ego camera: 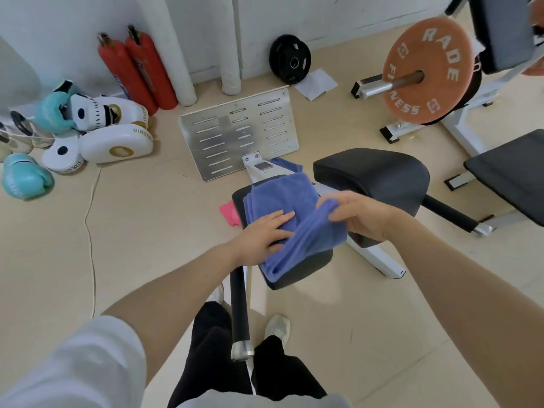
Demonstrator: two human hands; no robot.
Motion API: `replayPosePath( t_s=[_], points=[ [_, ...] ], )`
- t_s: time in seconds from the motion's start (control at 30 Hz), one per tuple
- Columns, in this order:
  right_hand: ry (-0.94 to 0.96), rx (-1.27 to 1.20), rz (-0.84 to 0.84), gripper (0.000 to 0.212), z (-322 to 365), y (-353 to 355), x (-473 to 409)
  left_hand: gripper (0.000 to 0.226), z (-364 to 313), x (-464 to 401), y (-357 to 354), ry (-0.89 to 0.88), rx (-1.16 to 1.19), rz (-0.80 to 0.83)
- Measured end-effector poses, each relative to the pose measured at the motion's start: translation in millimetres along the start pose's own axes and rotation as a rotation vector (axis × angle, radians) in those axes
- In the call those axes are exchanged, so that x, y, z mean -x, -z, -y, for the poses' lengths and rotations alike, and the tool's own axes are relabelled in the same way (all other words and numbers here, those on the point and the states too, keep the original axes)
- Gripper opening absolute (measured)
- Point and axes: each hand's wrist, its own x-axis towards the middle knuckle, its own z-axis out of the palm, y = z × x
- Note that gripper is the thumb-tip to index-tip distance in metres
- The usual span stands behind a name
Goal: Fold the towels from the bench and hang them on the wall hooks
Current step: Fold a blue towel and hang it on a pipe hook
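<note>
On bench pad (297,272): blue towel (279,198), half-folded

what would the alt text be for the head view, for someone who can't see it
A person folds a blue towel on a black padded bench: the left hand presses flat on it while the right hand pinches a raised edge. A pink cloth peeks out beside the bench; boxing gloves and red fire extinguishers sit by the wall.

Left hand (266,232) flat, fingers (282,217) straight, right hand (357,214) pinching, arms extended
</note>
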Motion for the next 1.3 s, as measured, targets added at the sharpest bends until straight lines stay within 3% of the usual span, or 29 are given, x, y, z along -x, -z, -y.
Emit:
replayPosePath(
  t_s=[0.03, 0.1, 0.2, 0.3, 0.37, 0.5, 0.57, 0.67, 0.73, 0.8, 0.9, 1.0, 1.1, 1.2, 1.3],
  points=[
    [0.055, -0.044, -0.069, 0.015, 4.9, -1.5, -10.4, 0.028, -0.5, 3.7, 6.9, 0.113, 0.325, -0.05],
    [0.144, -0.109, -0.21, 0.014, 16.6, -5.0, -31.2, 0.024, -5.5, 9.2, 21.6, 0.298, 0.724, -0.147],
    [0.159, -0.153, -0.376, 0.018, 29.2, -5.6, -61.9, 0.019, -3.3, 3.0, 35.0, 0.322, 1.122, -0.315],
    [0.059, -0.055, -0.582, 0.017, 28.4, -0.6, -94.1, 0.061, 6.0, -4.8, 48.1, 0.304, 1.396, -0.263],
    [-0.037, 0.067, -0.693, 0.018, 20.8, 3.9, -111.8, 0.073, 10.5, -8.8, 55.1, 0.356, 1.435, -0.234],
    [-0.134, 0.163, -0.731, 0.037, 12.3, 3.3, -127.7, 0.038, 4.5, -13.3, 52.7, 0.373, 1.194, -0.335],
    [-0.149, 0.22, -0.753, 0.049, 9.3, -0.6, -126.7, 0.056, 5.3, -15.0, 47.3, 0.384, 0.889, -0.489],
    [-0.163, 0.319, -0.841, 0.054, -4.7, -3.6, -114.2, 0.088, -7.3, -17.5, 48.9, 0.47, 0.453, -0.538],
    [-0.229, 0.457, -0.804, 0.059, -17.0, -4.6, -103.8, 0.081, -23.9, -18.7, 48.7, 0.444, -0.013, -0.545],
    [-0.284, 0.535, -0.759, 0.06, -24.4, -6.5, -96.3, 0.063, -39.5, -22.6, 39.5, 0.227, -0.302, -0.503],
    [-0.295, 0.634, -0.735, 0.054, -26.4, -11.2, -88.8, 0.064, -43.6, -30.2, 15.0, 0.088, -0.403, -0.271],
    [-0.272, 0.795, -0.748, 0.051, -28.3, -15.1, -84.9, 0.081, -24.9, -30.5, 5.3, 0.129, -0.497, -0.224],
    [-0.357, 0.78, -0.756, 0.054, -31.1, -19.8, -84.1, 0.108, -10.5, -20.5, 10.6, 0.209, -0.378, -0.213],
    [-0.419, 0.922, -0.758, 0.057, -26.6, -26.6, -87.7, 0.125, 7.9, -8.0, 26.7, 0.2, -0.236, -0.082],
    [-0.466, 0.868, -0.741, 0.047, -13.5, -30.1, -93.0, 0.108, 25.0, 2.5, 54.1, 0.191, -0.081, 0.077]
  ],
)
